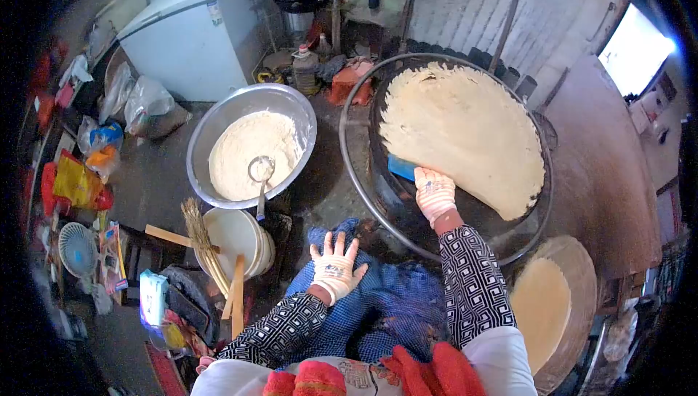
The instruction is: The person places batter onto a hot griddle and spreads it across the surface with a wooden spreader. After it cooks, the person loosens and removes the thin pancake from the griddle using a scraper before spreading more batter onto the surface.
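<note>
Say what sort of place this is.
Probably a kitchen or food workshop making flatbread or pancakes. A round griddle bears a pale spread, the right hand holds a blue scraper at its edge, and a ladle sits in a metal basin of pale mix.

A rustic kitchen is shown by the round griddle (pixel 374 150) spread with batter (pixel 465 134), batter basin (pixel 202 156) and chest freezer (pixel 182 58).

Dark, stained floor (pixel 156 174), white chest freezer (pixel 182 54) standing at the back, clear plastic bags (pixel 149 105) just beside it, red-capped plastic bottle (pixel 305 72) and crumpled red bag (pixel 349 82) near the wall.
</note>
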Available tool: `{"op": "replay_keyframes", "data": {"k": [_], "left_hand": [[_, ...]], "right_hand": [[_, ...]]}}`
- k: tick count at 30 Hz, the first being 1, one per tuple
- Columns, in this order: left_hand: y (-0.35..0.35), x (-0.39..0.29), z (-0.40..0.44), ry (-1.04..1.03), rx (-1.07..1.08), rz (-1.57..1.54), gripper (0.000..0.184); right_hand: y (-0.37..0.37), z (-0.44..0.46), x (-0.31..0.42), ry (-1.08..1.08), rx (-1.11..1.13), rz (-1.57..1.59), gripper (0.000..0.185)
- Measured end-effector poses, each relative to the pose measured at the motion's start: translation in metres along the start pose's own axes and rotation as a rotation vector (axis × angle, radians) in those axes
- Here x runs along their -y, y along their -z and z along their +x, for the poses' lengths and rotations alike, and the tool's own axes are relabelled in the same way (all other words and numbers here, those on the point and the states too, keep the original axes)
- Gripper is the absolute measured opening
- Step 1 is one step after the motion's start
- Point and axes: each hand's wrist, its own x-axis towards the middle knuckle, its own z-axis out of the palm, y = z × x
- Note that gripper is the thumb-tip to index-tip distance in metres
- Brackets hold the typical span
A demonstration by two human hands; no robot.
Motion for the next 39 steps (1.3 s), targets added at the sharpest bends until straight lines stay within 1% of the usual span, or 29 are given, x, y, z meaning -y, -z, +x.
{"op": "replay_keyframes", "data": {"k": [1,2,5,6,8,10,13,14,17,20,23,24,27,29,32,33,35,36,37,39], "left_hand": [[-0.001,0.002,0.001,-0.004,-0.008,-0.007,0.071],[-0.003,0.005,0.003,-0.008,-0.015,-0.015,0.071],[-0.002,0.009,0.006,-0.02,-0.02,-0.043,0.07],[-0.001,0.009,0.006,-0.022,-0.015,-0.05,0.07],[-0.002,0.01,0.004,-0.022,-0.011,-0.052,0.069],[-0.009,0.012,0.003,-0.032,-0.062,-0.062,0.071],[-0.016,0.015,0.0,-0.053,-0.114,-0.081,0.071],[-0.016,0.016,0.001,-0.059,-0.127,-0.089,0.071],[-0.012,0.018,0.001,-0.065,-0.093,-0.142,0.067],[-0.019,0.022,0.009,-0.067,-0.217,-0.224,0.065],[-0.012,0.029,0.031,-0.043,-0.325,-0.344,0.059],[-0.006,0.034,0.042,-0.04,-0.346,-0.326,0.057],[0.015,0.058,0.087,-0.151,-0.494,-0.254,0.054],[0.031,0.076,0.125,-0.23,-0.545,-0.188,0.052],[0.066,0.088,0.171,-0.355,-0.512,0.012,0.054],[0.068,0.094,0.186,-0.449,-0.488,0.118,0.057],[0.068,0.1,0.207,-0.66,-0.341,0.252,0.06],[0.076,0.088,0.205,-0.77,-0.347,0.299,0.059],[0.08,0.065,0.207,-0.712,-0.019,0.468,0.054],[0.048,0.047,0.185,-0.753,-0.091,0.383,0.052]], "right_hand": [[-0.006,0.005,-0.001,0.004,-0.023,-0.011,0.033],[-0.003,0.011,-0.001,-0.004,0.021,-0.028,0.035],[-0.004,0.023,-0.004,-0.002,-0.033,-0.006,0.033],[0.0,0.031,-0.004,-0.024,0.07,0.001,0.03],[-0.002,0.033,-0.004,-0.019,0.017,-0.005,0.029],[-0.006,0.035,-0.008,-0.013,-0.013,-0.007,0.028],[-0.001,0.038,-0.008,-0.059,0.065,-0.025,0.028],[0.001,0.037,-0.008,-0.043,0.029,-0.015,0.027],[0.004,0.037,-0.006,-0.06,0.057,0.013,0.027],[0.002,0.033,-0.006,-0.035,0.096,0.018,0.024],[0.001,0.032,-0.008,-0.016,0.055,0.009,0.023],[0.001,0.031,-0.009,-0.009,0.035,0.009,0.023],[-0.002,0.027,-0.011,0.002,-0.002,0.013,0.025],[-0.004,0.026,-0.012,-0.008,-0.004,0.017,0.026],[0.016,0.025,-0.008,-0.02,0.091,0.018,0.026],[0.011,0.023,-0.009,-0.008,0.057,0.007,0.025],[0.001,0.02,-0.012,0.014,-0.011,-0.019,0.023],[0.002,0.022,-0.012,-0.019,0.062,-0.021,0.022],[0.002,0.022,-0.013,-0.013,0.034,-0.005,0.024],[-0.003,0.016,-0.015,0.0,-0.01,0.031,0.029]]}}
